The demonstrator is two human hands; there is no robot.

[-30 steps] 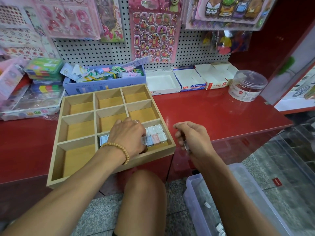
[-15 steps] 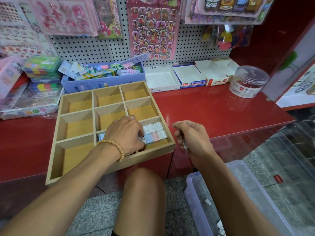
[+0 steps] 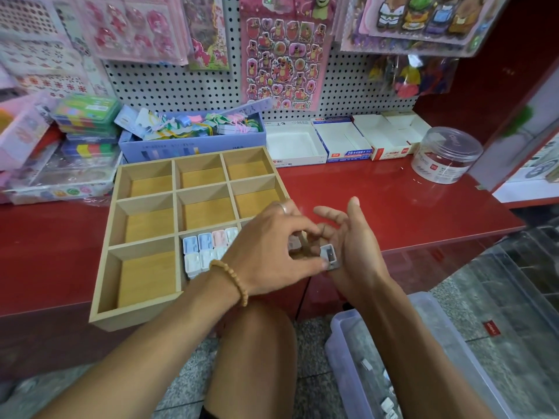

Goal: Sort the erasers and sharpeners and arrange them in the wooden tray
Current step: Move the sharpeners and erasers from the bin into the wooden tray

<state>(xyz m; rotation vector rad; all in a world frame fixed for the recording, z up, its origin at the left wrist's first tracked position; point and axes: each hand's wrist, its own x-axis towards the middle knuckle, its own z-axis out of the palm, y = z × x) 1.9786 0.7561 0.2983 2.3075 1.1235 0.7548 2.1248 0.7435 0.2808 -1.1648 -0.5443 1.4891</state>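
Observation:
The wooden tray (image 3: 145,173) lies on the red counter, its front edge hanging over. Several small pastel sharpeners (image 3: 205,252) stand in rows in its near middle compartment; the other compartments in view hold nothing. My right hand (image 3: 357,237) is palm-up just right of the tray, fingers straight, with a grey sharpener (image 3: 330,256) lying on the palm. My left hand (image 3: 269,246) reaches across the tray's near right corner and pinches that sharpener between thumb and fingers. It hides the tray's near right part.
A clear plastic bin (image 3: 357,358) with small white pieces sits on the floor at lower right, beside my knee (image 3: 257,358). Behind the tray stand a blue box (image 3: 169,149), open white cartons (image 3: 296,143) and a round clear tub (image 3: 447,155). Sticker sheets hang on the pegboard.
My left hand has left the tray compartment and crossed right to my right hand. My right hand, earlier a fist, has turned palm-up and opened, showing the sharpener.

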